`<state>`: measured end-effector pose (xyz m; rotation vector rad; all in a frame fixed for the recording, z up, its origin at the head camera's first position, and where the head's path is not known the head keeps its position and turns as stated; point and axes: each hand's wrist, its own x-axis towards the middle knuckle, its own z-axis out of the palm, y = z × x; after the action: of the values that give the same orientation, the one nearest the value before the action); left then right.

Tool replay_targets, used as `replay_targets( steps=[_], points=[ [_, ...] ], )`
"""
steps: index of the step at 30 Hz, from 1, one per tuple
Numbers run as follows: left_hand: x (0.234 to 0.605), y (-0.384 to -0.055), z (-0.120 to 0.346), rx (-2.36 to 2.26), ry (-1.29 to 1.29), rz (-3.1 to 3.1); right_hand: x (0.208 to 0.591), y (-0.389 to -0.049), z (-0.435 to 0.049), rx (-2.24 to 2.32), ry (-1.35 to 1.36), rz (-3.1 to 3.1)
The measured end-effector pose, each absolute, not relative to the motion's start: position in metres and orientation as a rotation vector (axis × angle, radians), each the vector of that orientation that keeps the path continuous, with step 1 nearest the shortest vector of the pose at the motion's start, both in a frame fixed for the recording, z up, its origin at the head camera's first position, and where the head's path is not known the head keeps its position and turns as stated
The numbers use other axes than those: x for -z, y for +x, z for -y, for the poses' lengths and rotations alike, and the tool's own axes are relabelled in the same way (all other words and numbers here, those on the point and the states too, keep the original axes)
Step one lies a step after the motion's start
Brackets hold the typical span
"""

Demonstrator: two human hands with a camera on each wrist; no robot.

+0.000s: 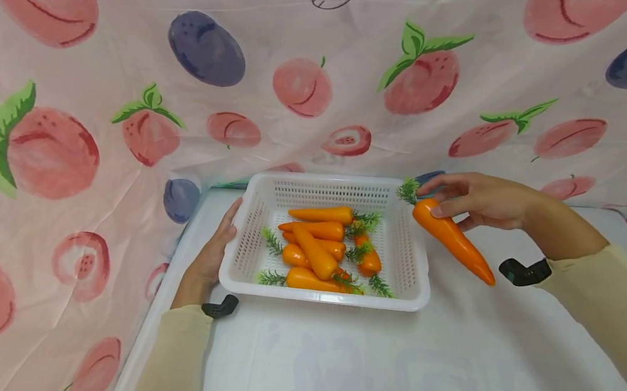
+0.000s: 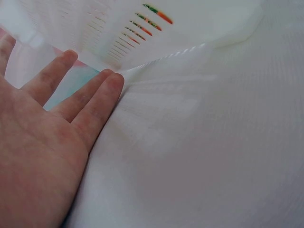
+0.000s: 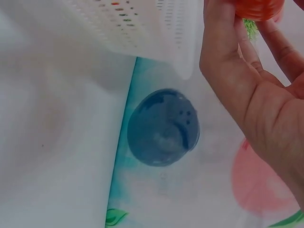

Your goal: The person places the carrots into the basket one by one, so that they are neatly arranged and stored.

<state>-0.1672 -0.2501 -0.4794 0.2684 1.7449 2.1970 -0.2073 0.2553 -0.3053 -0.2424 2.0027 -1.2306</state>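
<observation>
A white plastic basket (image 1: 323,296) with slotted walls stands on the table, several orange toy carrots (image 1: 316,252) with green leafy tops lying in it. At the basket's left side is my left hand (image 1: 209,261), fingers extended along the outer wall; the left wrist view shows the palm and straight fingers (image 2: 102,102) close by the slots. My right hand (image 1: 489,200) holds one carrot (image 1: 453,239) by its thick end, just right of the basket rim. Its leafy top points toward the basket and its tip slants down to the right. The right wrist view shows only part of this carrot (image 3: 259,7).
A white cloth (image 1: 388,366) covers the table. Behind and to the left hangs a pink curtain (image 1: 224,180) printed with peaches and dark fruit, close to the basket's back edge. Black wrist straps (image 1: 524,272) sit at both cuffs.
</observation>
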Motion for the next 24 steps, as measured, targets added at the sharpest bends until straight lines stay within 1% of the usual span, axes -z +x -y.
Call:
replay_targets(
  steps=[9,24],
  points=[
    [0.478,-0.166,0.25,-2.187,0.272,-1.759,0.298,-0.214,-0.233,1.262,-0.28,-1.986],
    [0.479,-0.167,0.251,-2.177,0.285,-1.783,0.296,-0.223,-0.196,1.288,-0.312,-1.968]
  ],
)
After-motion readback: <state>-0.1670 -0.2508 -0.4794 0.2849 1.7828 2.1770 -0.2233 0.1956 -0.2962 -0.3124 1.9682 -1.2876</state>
